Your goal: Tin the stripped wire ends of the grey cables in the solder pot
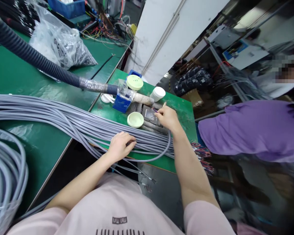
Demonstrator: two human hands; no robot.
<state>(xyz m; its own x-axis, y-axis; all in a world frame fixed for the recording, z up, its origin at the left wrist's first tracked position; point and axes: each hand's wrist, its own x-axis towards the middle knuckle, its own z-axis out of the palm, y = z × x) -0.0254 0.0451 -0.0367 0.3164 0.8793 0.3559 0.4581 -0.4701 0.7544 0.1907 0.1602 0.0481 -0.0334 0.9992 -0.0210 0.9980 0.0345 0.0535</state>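
Observation:
My right hand [168,118] is closed on the end of a grey cable [168,143], which loops down from it toward the bundle. Thin dark wire ends stick out past its fingertips over a small metal pot with a shiny, silvery surface [150,114]. On the thick bundle of grey cables [88,120] lies my left hand [120,145], its fingers loosely bent and the thumb apart. An open pale green tub [135,120] stands between the hands, just left of the pot. The nozzle of a hose [143,99] ends right behind the pot.
A ribbed hose [39,62] crosses from the upper left, by a blue box [122,102]. Behind are a green-lidded tub [134,82] and a white tub [158,94]. Coiled cable [7,173] lies at left. A co-worker in a purple top [254,130] is close on the right.

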